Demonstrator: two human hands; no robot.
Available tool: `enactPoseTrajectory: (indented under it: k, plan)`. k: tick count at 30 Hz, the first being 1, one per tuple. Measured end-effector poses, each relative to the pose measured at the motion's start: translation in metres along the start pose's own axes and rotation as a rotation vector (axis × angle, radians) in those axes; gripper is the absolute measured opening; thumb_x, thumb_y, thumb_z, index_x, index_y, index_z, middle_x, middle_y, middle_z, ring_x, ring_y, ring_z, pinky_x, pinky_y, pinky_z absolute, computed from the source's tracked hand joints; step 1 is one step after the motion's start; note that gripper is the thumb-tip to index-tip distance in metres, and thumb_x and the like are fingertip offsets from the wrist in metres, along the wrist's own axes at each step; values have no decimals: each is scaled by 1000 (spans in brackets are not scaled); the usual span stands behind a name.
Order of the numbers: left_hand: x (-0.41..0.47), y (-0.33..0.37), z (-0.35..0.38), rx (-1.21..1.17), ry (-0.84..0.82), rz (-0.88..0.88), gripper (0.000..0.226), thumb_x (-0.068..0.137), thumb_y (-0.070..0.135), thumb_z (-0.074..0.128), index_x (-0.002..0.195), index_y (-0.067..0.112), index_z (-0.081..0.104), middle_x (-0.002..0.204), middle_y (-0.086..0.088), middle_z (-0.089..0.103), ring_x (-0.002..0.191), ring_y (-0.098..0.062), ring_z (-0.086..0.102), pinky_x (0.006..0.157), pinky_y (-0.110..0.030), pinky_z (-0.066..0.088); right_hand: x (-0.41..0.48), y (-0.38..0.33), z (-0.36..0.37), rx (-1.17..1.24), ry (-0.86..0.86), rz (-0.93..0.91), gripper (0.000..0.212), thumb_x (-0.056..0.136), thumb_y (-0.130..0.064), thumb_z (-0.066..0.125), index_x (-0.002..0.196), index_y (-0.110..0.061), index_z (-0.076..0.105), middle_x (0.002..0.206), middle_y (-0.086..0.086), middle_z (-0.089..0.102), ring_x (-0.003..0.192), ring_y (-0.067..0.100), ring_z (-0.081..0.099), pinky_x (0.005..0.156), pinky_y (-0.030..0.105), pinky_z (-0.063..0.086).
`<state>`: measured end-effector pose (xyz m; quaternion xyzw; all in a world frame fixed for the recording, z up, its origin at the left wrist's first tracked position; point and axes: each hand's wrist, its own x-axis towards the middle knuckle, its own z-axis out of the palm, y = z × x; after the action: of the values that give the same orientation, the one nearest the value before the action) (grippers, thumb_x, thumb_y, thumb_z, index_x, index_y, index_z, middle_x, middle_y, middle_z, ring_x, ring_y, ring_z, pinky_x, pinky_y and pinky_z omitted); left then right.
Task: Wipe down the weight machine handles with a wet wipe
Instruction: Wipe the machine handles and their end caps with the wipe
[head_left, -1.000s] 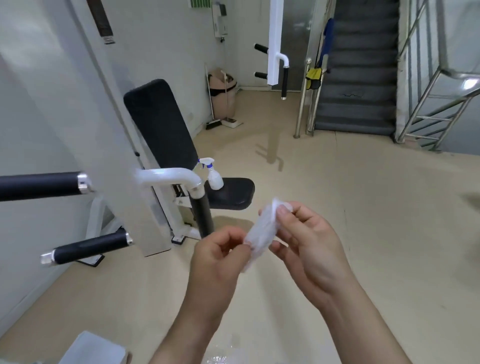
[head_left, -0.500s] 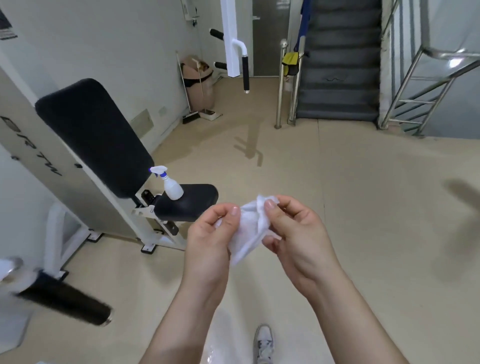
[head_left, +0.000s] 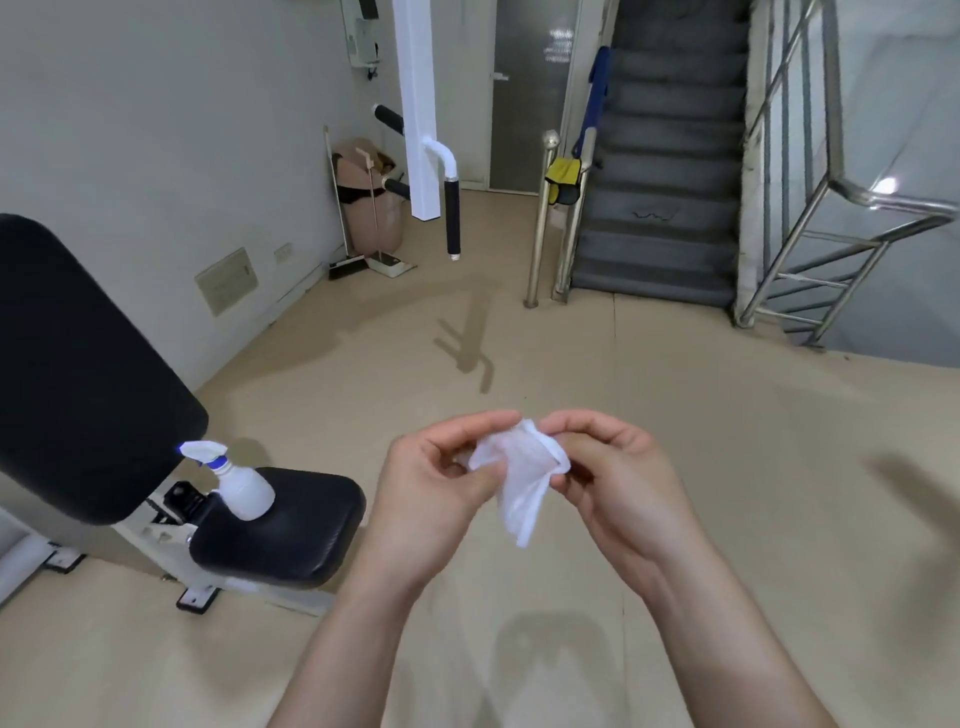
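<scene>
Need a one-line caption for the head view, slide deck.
Left hand and right hand pinch a white wipe; spray bottle stands on the black seat.

White plastic spray bottle (head_left: 241, 486) on black padded seat (head_left: 291, 530), near left; crumpled white wipe (head_left: 522, 478) between left hand (head_left: 431, 499) and right hand (head_left: 618, 488), near centre; black cylindrical handle (head_left: 452, 218), far centre.

White wet wipe (head_left: 519, 470), black seat (head_left: 280, 525), white spray bottle (head_left: 241, 486) with blue collar.

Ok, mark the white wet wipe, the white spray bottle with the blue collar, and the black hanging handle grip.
white wet wipe (head_left: 522, 470): head view, crumpled middle.
white spray bottle with the blue collar (head_left: 245, 492): head view, its body.
black hanging handle grip (head_left: 452, 218): head view, middle of the grip.
</scene>
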<state>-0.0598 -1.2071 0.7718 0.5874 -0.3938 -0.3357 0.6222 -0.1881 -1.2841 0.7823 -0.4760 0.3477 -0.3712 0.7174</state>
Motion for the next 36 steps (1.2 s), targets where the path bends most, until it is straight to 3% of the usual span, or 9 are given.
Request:
enactPoseTrajectory:
  k: [3,6,11,14,17,22,27,31,36]
  plan:
    - [46,-3,18,378,113,160,34,77,0,70,87,32,74,87,21,66,81,-2,62,73,-10,45,44,-21,-20,31,-84,38,14,88,-2,57,90,-1,72,80,12,71,74,15,63,68,20,51]
    - [97,-10,35,525,170,256,19,77,10,73,77,29,74,81,14,64,78,-1,58,67,-8,40,88,-28,-42,-207,-127,-36,26,81,-5,70,104,-17,71,97,8,71,83,17,66,84,27,49]
    - [181,-24,70,322,104,172,19,74,14,78,63,23,67,92,8,62,79,-1,59,67,-9,41,170,-48,-82,-355,-69,-196,48,87,2,56,107,-40,68,88,2,60,66,23,42,63,32,39]
    - [231,-31,99,117,87,124,19,68,17,76,56,17,61,95,8,68,82,-4,63,62,-15,45,229,-62,-113,-336,-92,-178,49,85,9,47,93,-30,74,73,2,64,63,19,51,62,29,44]
    - [280,-32,132,-27,123,78,22,69,10,67,55,18,53,76,1,66,66,-11,57,53,-18,42,290,-76,-138,-456,-172,-163,44,81,15,44,73,-15,75,64,-8,65,56,8,49,58,19,42]
    - [349,-33,159,133,314,71,28,79,8,67,63,14,45,61,-7,46,56,-16,41,50,-24,35,375,-96,-154,-676,-404,-130,31,78,4,52,75,-17,74,70,-10,67,67,4,59,67,18,46]
    - [404,-41,169,256,454,57,23,80,12,73,70,16,53,59,-10,59,56,-28,50,53,-29,39,441,-100,-145,-766,-569,-163,13,83,-19,62,75,-23,72,81,-13,62,63,-1,54,61,10,36]
    - [448,-44,159,245,458,27,16,80,6,72,78,21,66,48,15,52,46,-2,40,47,-10,32,502,-93,-129,-639,-413,-182,15,82,-11,63,69,-17,66,63,-11,54,55,2,43,55,15,35]
    - [508,-57,124,424,501,43,34,78,-3,65,69,30,70,65,16,62,52,-3,46,50,-10,34,572,-88,-83,-151,-387,90,24,82,10,54,72,-12,59,69,13,61,63,21,54,58,23,48]
